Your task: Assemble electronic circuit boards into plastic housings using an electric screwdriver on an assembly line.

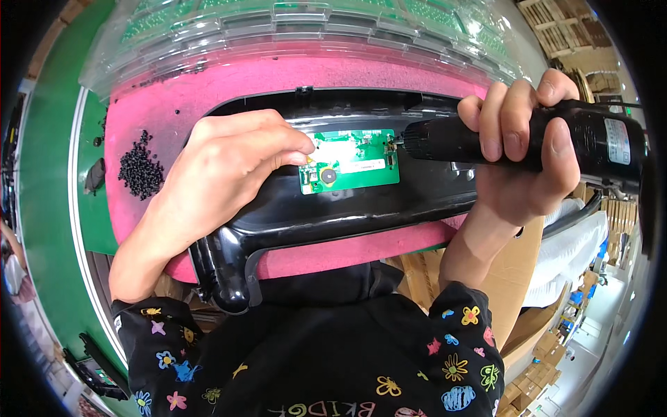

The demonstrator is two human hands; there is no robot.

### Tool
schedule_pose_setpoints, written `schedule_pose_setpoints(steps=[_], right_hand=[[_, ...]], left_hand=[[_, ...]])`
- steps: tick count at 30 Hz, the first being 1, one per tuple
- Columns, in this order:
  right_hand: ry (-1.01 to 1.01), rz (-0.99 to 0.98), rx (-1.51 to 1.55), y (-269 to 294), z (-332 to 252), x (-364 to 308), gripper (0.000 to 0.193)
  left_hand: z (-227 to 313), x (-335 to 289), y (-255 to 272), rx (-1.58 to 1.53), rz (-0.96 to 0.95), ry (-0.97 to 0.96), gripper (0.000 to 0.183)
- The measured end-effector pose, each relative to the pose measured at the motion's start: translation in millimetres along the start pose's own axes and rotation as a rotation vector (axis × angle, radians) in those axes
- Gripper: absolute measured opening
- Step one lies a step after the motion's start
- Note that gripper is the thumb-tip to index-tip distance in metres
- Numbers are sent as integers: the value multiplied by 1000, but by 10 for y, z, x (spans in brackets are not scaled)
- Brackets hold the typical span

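A green circuit board [361, 179] lies inside a long, glossy black plastic housing [333, 212]. My right hand [521, 146] is wrapped round a black electric screwdriver [445, 139], held nearly level. Its tip meets the board's right edge, where a screw, if any, is too small to make out. At the board's left edge, the thumb and forefinger of my left hand [233, 156] are pinched together. What they hold, if anything, is hidden; a small yellowish bit shows just under the fingertips. A round dark part sits on the board's lower left.
The housing rests on a pink mat [313, 260] over a green table. A heap of small black screws [141, 167] is left of my left hand. Clear plastic trays [299, 31] with green boards stand along the far side. A cardboard box [517, 292] is at the lower right.
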State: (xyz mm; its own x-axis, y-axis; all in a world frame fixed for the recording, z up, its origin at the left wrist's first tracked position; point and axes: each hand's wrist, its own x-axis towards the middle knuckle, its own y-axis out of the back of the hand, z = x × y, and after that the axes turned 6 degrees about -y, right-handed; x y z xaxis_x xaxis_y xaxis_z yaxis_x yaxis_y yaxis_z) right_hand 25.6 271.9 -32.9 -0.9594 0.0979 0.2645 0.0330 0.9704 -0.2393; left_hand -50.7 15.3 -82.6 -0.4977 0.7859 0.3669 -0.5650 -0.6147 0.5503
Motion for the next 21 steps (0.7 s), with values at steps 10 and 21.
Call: schedule_pose_setpoints(steps=[10, 21], right_hand=[[-43, -6, -54, -6, 43, 13, 26], [-81, -93, -45, -94, 180, 122, 36]], left_hand=[[-3, 19, -30, -29, -147, -75, 15], [38, -4, -9, 109, -284, 13, 17]])
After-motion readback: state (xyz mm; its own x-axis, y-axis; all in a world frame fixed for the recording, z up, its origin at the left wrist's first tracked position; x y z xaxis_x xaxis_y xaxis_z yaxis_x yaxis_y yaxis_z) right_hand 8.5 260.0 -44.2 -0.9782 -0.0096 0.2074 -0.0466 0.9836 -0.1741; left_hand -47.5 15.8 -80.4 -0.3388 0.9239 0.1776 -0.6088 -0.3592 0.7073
